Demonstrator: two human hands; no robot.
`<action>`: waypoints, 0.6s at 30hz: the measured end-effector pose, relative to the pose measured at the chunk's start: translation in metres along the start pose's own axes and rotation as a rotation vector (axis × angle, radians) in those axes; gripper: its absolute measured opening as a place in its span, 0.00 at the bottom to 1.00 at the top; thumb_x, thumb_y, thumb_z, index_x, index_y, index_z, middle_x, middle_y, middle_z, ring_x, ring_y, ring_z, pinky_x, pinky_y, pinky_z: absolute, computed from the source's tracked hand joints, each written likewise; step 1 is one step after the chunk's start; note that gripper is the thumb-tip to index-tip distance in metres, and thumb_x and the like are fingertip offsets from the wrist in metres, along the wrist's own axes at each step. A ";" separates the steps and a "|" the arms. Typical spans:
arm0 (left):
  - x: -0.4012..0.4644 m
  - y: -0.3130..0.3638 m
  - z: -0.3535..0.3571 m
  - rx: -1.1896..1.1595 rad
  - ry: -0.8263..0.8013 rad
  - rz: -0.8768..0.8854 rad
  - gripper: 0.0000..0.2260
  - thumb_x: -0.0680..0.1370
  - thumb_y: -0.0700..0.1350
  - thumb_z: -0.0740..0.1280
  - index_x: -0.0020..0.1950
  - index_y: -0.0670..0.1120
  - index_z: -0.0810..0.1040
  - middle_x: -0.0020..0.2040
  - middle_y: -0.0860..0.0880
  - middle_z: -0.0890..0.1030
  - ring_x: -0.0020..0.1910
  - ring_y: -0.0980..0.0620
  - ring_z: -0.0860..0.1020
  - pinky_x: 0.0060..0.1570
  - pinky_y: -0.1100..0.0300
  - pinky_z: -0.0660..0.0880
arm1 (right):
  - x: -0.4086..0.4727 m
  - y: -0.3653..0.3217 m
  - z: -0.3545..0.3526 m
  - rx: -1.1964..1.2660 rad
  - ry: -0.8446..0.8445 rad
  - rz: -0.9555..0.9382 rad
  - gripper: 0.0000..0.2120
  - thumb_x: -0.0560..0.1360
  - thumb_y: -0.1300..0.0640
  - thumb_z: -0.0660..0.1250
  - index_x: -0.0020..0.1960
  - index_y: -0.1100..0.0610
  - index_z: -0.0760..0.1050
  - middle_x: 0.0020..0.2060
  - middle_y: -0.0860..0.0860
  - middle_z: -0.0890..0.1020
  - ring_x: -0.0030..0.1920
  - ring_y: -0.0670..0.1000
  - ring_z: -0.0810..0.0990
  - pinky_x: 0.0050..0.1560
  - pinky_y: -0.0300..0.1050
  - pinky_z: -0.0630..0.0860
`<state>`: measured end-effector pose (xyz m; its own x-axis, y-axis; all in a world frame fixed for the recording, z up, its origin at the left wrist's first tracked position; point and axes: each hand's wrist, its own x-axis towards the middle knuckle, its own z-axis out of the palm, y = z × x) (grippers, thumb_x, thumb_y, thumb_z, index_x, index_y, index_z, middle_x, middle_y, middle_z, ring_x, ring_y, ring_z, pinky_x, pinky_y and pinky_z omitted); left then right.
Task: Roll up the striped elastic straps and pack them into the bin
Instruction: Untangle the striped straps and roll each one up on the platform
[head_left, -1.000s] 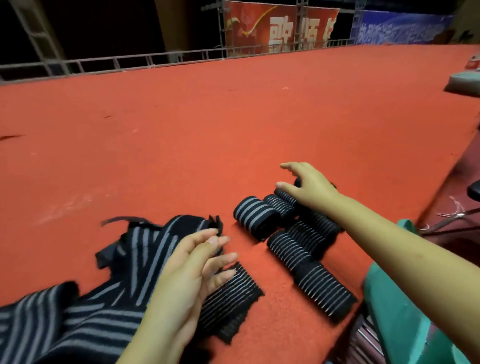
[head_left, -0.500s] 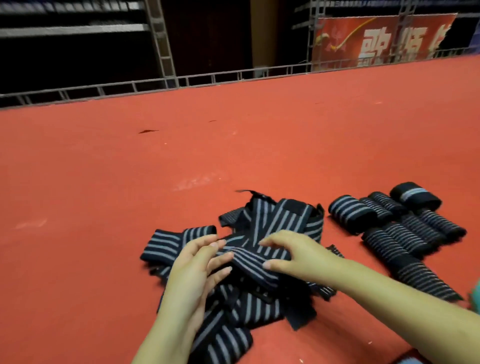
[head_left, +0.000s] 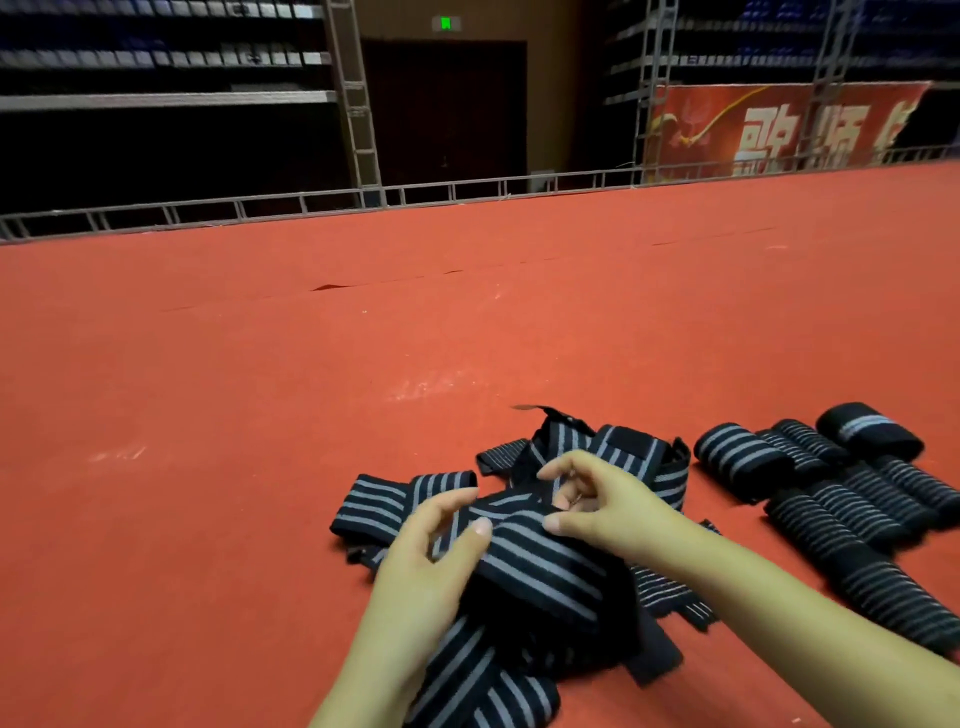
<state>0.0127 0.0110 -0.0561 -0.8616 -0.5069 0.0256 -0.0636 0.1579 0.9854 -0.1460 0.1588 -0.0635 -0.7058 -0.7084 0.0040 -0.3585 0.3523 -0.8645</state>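
Setting: you are working on a wide red carpeted surface (head_left: 260, 415) with a metal railing (head_left: 311, 200) along its far edge, dark shelving behind it and a red banner (head_left: 779, 130) off to the right.

Loose straps: the pile of striped elastic straps (head_left: 639, 467) lies tangled on the carpet right in front of you, black with grey stripes, overlapping each other at all angles.

Finished rolls: the rolled straps (head_left: 841, 499) sit in a cluster on the carpet just to the right of the pile, apart from it. No bin shows in this view.

Left hand: your left hand (head_left: 421, 566) has closed in since half a second ago, when it lay flat with straight fingers; now thumb and fingers curl round the near side of the top strap (head_left: 540, 561).

Right hand: your right hand (head_left: 602, 504) has come off the finished rolls, where it was a second ago, and now pinches the far end of that same strap, fingers bent over the edge.

What this means: you look to have put one roll down and picked the next strap; both hands are placed to pull it free and begin rolling.

Progress: many straps remain loose and nothing is packed yet, so you seem to be about midway.

Watch for: the strap is crossed under others and may drag them along.
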 end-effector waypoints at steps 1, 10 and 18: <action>0.000 0.004 0.001 0.073 -0.059 0.039 0.12 0.77 0.50 0.70 0.58 0.64 0.77 0.60 0.67 0.75 0.59 0.75 0.70 0.56 0.74 0.66 | -0.003 -0.010 -0.002 0.069 0.002 -0.034 0.16 0.72 0.60 0.73 0.54 0.46 0.73 0.37 0.43 0.77 0.34 0.41 0.75 0.43 0.35 0.72; 0.022 0.033 0.005 0.117 -0.002 0.229 0.11 0.74 0.41 0.74 0.49 0.58 0.82 0.47 0.63 0.84 0.49 0.64 0.81 0.49 0.66 0.76 | -0.012 -0.067 -0.022 0.374 -0.001 -0.155 0.14 0.73 0.66 0.71 0.54 0.54 0.74 0.39 0.48 0.83 0.42 0.48 0.81 0.47 0.44 0.77; 0.033 0.075 -0.021 -0.099 0.097 0.278 0.10 0.74 0.36 0.73 0.49 0.51 0.83 0.36 0.49 0.85 0.35 0.54 0.83 0.34 0.65 0.78 | -0.023 -0.054 -0.035 0.343 -0.029 -0.124 0.05 0.75 0.64 0.69 0.50 0.59 0.79 0.41 0.53 0.85 0.39 0.50 0.83 0.42 0.44 0.79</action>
<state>-0.0104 -0.0119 0.0224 -0.7865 -0.5352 0.3082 0.2218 0.2211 0.9497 -0.1316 0.1777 0.0002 -0.6502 -0.7519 0.1089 -0.2109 0.0409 -0.9766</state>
